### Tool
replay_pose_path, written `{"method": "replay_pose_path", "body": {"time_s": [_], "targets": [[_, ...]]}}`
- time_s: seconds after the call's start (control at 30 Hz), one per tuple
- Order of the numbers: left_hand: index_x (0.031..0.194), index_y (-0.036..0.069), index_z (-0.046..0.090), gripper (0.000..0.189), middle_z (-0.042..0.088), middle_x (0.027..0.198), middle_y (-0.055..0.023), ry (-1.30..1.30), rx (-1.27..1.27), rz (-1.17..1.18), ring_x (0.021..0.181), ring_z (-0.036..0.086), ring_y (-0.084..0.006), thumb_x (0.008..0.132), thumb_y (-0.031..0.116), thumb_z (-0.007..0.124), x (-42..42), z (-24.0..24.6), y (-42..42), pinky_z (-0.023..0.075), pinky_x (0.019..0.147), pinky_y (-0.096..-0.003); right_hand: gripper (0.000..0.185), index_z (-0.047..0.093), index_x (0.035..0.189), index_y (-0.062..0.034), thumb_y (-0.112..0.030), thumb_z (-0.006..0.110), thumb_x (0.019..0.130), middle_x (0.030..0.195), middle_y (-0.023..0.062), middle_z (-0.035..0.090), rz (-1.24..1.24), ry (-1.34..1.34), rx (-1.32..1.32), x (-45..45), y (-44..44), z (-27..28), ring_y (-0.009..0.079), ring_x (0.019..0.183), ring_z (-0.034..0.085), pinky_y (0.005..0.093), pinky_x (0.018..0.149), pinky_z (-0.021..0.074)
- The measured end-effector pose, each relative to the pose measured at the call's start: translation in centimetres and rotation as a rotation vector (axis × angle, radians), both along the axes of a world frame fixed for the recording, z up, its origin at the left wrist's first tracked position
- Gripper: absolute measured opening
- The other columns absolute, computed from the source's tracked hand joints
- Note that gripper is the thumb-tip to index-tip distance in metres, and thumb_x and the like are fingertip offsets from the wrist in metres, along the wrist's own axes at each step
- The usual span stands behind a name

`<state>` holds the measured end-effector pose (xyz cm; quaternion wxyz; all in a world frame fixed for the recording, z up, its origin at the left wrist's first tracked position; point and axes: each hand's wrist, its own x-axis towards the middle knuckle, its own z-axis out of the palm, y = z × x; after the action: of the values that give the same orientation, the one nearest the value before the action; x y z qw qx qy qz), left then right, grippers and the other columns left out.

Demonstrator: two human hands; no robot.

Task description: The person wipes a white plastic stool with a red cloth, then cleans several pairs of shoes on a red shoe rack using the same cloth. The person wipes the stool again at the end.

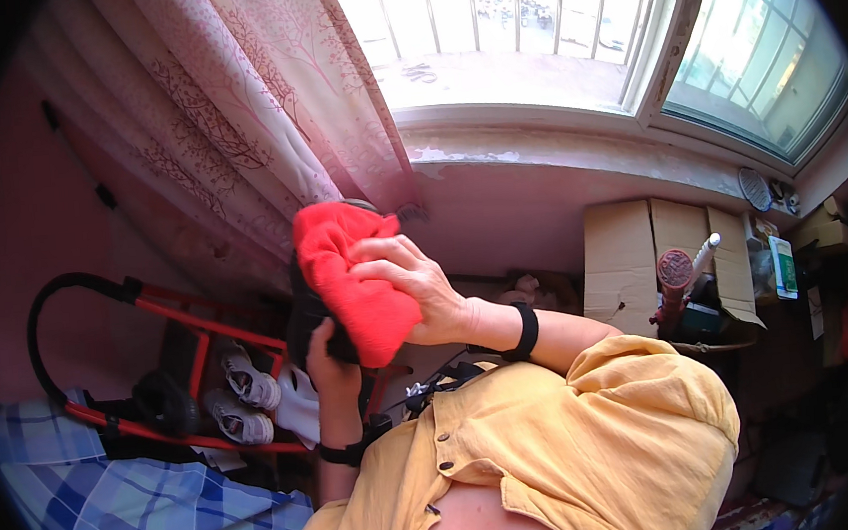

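A red cloth (pixel 355 285) is bunched under my right hand (pixel 418 288), whose fingers press it from above. Beneath the cloth is a black item (pixel 309 326), probably a shoe; most of it is covered, so its exact kind is hard to tell. My left hand (pixel 333 369) grips this black item from below, thumb upward. Both hands are in front of my chest, close to the curtain's lower edge. To the left, white sneakers (pixel 250 376) rest on a folding stepladder (pixel 200 357) with red rails and a black curved handle.
A patterned pink curtain (pixel 232 108) hangs beside a barred window (pixel 495 28). An opened cardboard box (pixel 619 272) stands at the right, with a dark red implement (pixel 672 283) in front. Blue plaid fabric (pixel 152 510) spreads at lower left. Dark footwear (pixel 166 405) lies on the stepladder.
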<state>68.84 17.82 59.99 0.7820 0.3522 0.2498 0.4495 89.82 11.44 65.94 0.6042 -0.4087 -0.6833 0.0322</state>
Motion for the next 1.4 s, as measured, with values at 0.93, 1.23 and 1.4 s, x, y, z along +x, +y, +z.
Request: {"method": "replay_pose_path", "body": {"time_s": [0.93, 1.23, 1.4], "targets": [[0.148, 0.001, 0.044, 0.059, 0.052, 0.148, -0.0141, -0.310, -0.184, -0.053, 0.136, 0.050, -0.0289, 0.099, 0.033, 0.050, -0.2, 2.8, -0.8, 0.0359, 0.116, -0.0447, 0.046, 0.060, 0.114, -0.0078, -0.007, 0.075, 0.071, 0.132, 0.0121, 0.057, 0.145, 0.065, -0.170, -2.4, -0.3, -2.8, 0.0353, 0.118, 0.056, 0.0435, 0.101, 0.0460], [0.141, 0.002, 0.054, 0.045, 0.060, 0.138, -0.0108, 0.222, 0.348, 0.176, 0.126, 0.058, -0.0196, 0.101, 0.022, 0.055, -0.4, -0.7, -1.9, 0.0441, 0.109, -0.0365, 0.058, 0.059, 0.123, -0.0075, -0.018, 0.079, 0.070, 0.137, 0.0121, 0.057, -0.025, -0.103, -0.069, -0.6, 0.1, 0.9, 0.0351, 0.128, 0.051, 0.0506, 0.104, 0.0413], [0.156, 0.005, 0.032, 0.063, 0.044, 0.154, -0.0113, 0.208, 0.265, 0.096, 0.140, 0.046, -0.0232, 0.103, 0.028, 0.057, -0.9, -0.9, -3.2, 0.0373, 0.116, -0.0371, 0.068, 0.058, 0.132, -0.0146, -0.019, 0.081, 0.068, 0.144, 0.0060, 0.052, 0.099, -0.435, -0.187, -2.6, 0.3, 1.0, 0.0296, 0.136, 0.046, 0.0518, 0.104, 0.0387]]}}
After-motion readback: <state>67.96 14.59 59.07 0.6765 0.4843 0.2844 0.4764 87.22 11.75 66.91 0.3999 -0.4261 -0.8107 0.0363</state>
